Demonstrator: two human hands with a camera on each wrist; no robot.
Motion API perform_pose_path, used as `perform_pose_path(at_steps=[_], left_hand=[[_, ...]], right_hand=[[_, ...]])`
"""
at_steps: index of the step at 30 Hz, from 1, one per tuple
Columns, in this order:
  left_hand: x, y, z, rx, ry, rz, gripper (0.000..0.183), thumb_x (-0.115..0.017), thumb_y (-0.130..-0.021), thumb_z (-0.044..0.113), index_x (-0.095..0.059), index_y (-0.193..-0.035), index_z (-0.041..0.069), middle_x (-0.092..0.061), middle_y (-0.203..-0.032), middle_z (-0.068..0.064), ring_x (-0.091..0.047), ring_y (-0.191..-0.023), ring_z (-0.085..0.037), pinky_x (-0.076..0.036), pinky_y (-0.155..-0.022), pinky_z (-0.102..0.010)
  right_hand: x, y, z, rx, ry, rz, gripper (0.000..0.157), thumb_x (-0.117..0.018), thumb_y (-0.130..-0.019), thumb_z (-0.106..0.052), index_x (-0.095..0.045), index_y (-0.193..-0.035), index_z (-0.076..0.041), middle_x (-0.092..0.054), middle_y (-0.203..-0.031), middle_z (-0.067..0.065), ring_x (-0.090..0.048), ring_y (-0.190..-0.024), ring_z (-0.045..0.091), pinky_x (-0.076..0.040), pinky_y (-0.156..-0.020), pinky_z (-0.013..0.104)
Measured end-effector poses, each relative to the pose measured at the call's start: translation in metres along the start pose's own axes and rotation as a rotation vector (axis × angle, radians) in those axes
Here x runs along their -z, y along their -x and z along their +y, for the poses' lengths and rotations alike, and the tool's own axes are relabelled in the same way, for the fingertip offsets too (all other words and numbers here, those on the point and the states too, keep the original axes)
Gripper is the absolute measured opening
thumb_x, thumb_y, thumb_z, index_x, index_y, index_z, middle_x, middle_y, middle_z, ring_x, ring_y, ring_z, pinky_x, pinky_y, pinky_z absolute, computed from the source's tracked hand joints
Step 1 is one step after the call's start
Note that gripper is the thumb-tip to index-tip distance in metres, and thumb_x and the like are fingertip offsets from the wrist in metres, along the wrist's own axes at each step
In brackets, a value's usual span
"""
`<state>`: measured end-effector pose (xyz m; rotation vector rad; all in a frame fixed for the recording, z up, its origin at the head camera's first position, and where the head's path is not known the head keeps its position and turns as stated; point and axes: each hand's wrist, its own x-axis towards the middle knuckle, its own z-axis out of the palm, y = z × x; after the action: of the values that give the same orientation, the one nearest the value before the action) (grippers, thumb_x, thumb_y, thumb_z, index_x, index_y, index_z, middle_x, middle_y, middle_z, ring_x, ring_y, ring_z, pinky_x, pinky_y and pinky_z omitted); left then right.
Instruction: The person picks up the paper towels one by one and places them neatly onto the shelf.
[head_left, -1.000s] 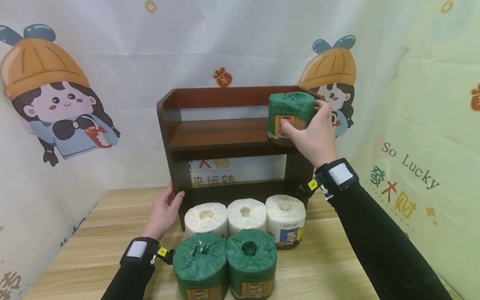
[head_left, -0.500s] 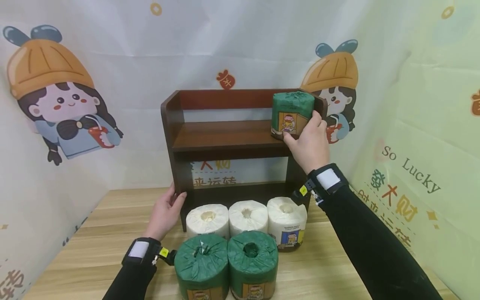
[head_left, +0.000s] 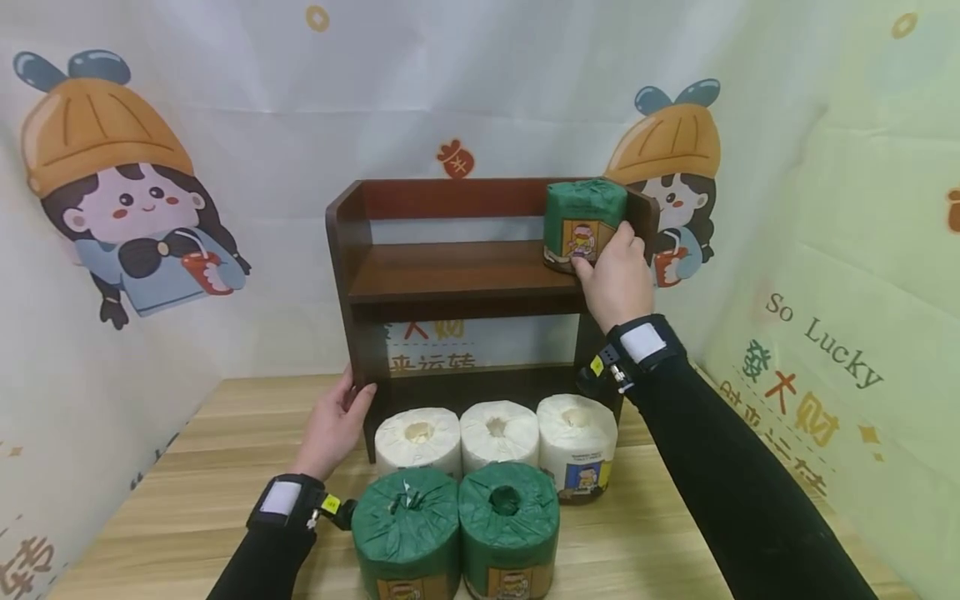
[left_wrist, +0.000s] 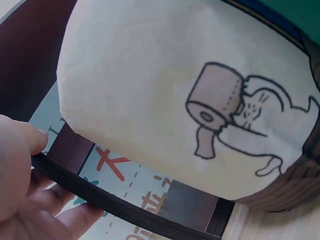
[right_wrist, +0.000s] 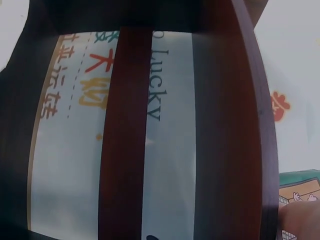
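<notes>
On the upper board of a dark brown two-tier shelf (head_left: 465, 267), at its right end, stands a green-wrapped toilet roll (head_left: 573, 204). My right hand (head_left: 618, 279) holds this roll at its lower right, thumb on the front and fingers along the right side. In the right wrist view only a bit of the thumb (right_wrist: 302, 217) shows beside the roll. My left hand (head_left: 333, 425) grips the shelf's left side panel (left_wrist: 115, 200), thumb on one face and fingers on the other. Nearest that hand is a white toilet roll (left_wrist: 140, 85).
Three white toilet rolls (head_left: 498, 429) stand in a row before the shelf on the wooden table (head_left: 202, 467). Two green toilet rolls (head_left: 405, 517) stand in front of them. Printed cloth (head_left: 285, 150) hangs behind and at both sides.
The green roll has settled onto the upper board and sits slightly farther back. My right hand has slid lower on it. The left hand keeps its hold on the side panel.
</notes>
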<state>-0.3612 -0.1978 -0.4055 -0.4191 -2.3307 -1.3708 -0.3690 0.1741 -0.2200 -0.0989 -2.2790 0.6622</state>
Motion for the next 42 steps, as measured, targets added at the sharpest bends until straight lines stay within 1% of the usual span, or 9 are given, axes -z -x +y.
perform_pose_path(at_steps=[5,9,14,19,25,29,36,42], left_hand=[[0.000,0.000,0.001,0.014,0.006,-0.005,0.056,-0.052,-0.106,0.024,-0.029,-0.156,0.015,-0.035,-0.151,-0.011,-0.042,-0.127,-0.026,-0.046,-0.098,-0.048],[0.000,0.001,0.002,0.020,0.010,-0.010,0.056,-0.051,-0.106,0.027,-0.028,-0.156,0.016,-0.035,-0.152,-0.010,-0.043,-0.127,-0.025,-0.045,-0.098,-0.047],[0.001,0.002,0.000,0.026,0.004,-0.013,0.056,-0.051,-0.106,0.027,-0.027,-0.156,0.017,-0.036,-0.151,-0.011,-0.043,-0.127,-0.026,-0.045,-0.098,-0.048],[0.002,0.002,0.000,0.035,-0.010,-0.010,0.058,-0.050,-0.106,0.031,-0.026,-0.157,0.018,-0.034,-0.152,-0.010,-0.042,-0.128,-0.025,-0.045,-0.099,-0.048],[0.003,0.001,0.001,0.028,-0.008,-0.011,0.057,-0.052,-0.106,0.029,-0.027,-0.156,0.018,-0.034,-0.152,-0.009,-0.042,-0.128,-0.024,-0.046,-0.098,-0.047],[0.003,0.002,0.001,0.031,-0.013,-0.017,0.058,-0.051,-0.106,0.032,-0.026,-0.156,0.017,-0.033,-0.152,-0.009,-0.041,-0.129,-0.024,-0.045,-0.099,-0.047],[0.003,0.001,0.001,0.047,-0.032,-0.021,0.057,-0.050,-0.106,0.033,-0.025,-0.156,0.023,-0.031,-0.153,-0.007,-0.040,-0.129,-0.026,-0.045,-0.098,-0.046],[0.002,0.002,-0.001,0.052,-0.036,-0.019,0.057,-0.050,-0.106,0.033,-0.025,-0.156,0.023,-0.033,-0.153,-0.008,-0.042,-0.128,-0.027,-0.045,-0.098,-0.047]], right_hand=[[-0.003,-0.006,0.000,-0.048,-0.005,-0.025,0.070,-0.070,-0.094,-0.033,-0.035,-0.137,0.009,-0.056,-0.122,0.027,-0.058,-0.106,0.039,-0.052,-0.090,0.053],[-0.006,-0.009,0.000,-0.058,0.008,-0.030,0.066,-0.069,-0.094,-0.035,-0.039,-0.133,0.009,-0.058,-0.120,0.027,-0.059,-0.104,0.038,-0.053,-0.088,0.052],[-0.009,-0.010,0.003,-0.050,-0.006,-0.033,0.069,-0.069,-0.095,-0.037,-0.038,-0.135,0.009,-0.056,-0.123,0.027,-0.057,-0.108,0.038,-0.051,-0.092,0.052],[-0.009,-0.006,0.006,-0.022,-0.050,-0.023,0.075,-0.071,-0.093,-0.035,-0.033,-0.141,0.009,-0.050,-0.131,0.028,-0.051,-0.116,0.038,-0.046,-0.099,0.052],[-0.007,0.001,0.010,-0.015,-0.113,-0.026,0.081,-0.071,-0.094,-0.030,-0.024,-0.149,0.006,-0.039,-0.142,0.027,-0.041,-0.127,0.036,-0.038,-0.107,0.051],[-0.005,0.007,0.012,-0.007,-0.146,-0.028,0.082,-0.070,-0.094,-0.029,-0.021,-0.151,0.004,-0.036,-0.145,0.026,-0.038,-0.129,0.034,-0.036,-0.108,0.050],[0.000,0.021,0.016,0.009,-0.199,-0.027,0.078,-0.070,-0.095,-0.025,-0.023,-0.152,0.000,-0.039,-0.145,0.020,-0.039,-0.130,0.028,-0.038,-0.108,0.045],[0.004,0.038,0.021,0.072,-0.246,-0.011,0.073,-0.072,-0.094,-0.021,-0.030,-0.149,0.000,-0.042,-0.143,0.019,-0.042,-0.128,0.028,-0.042,-0.105,0.047]])
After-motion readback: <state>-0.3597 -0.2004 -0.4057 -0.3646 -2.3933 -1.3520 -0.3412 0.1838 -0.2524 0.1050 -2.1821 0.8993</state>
